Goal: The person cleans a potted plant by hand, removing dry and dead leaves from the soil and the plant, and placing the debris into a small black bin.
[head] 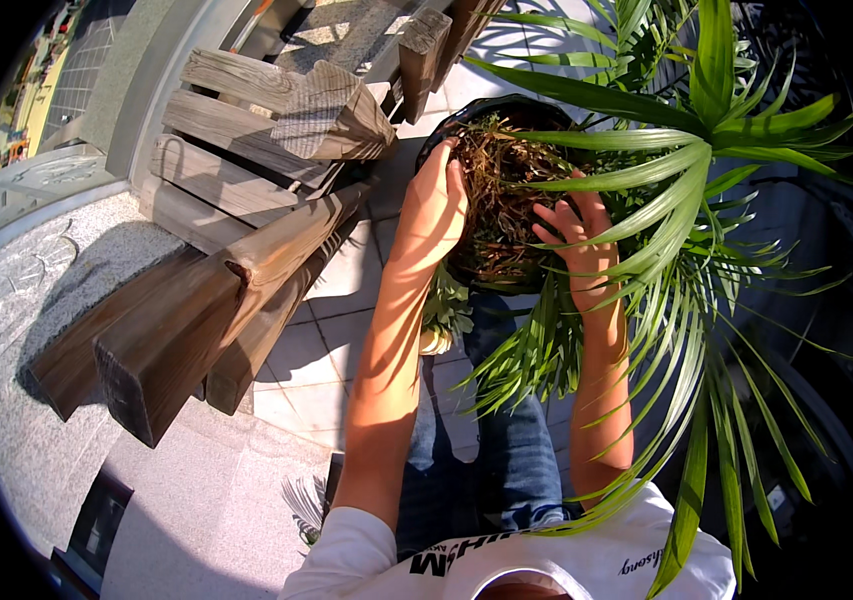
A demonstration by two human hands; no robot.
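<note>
A round dark plant pot stands before me, filled with a brown tangle of dry roots and stems. At the pot's left side, my left hand lies against the edge of the tangle, fingers pointing away from me; whether it grips anything is unclear. Opposite it, my right hand reaches over the right part of the tangle with fingers spread, nothing visible between them. Long green palm leaves hang across from the right and partly cover that hand and forearm. The pot's right rim is hidden under foliage.
A weathered wooden slatted bench stands at the left, its thick beams jutting towards me. Below the pot are pale floor tiles and a smaller leafy plant. Carved stone borders the far left. The right side is in deep shade.
</note>
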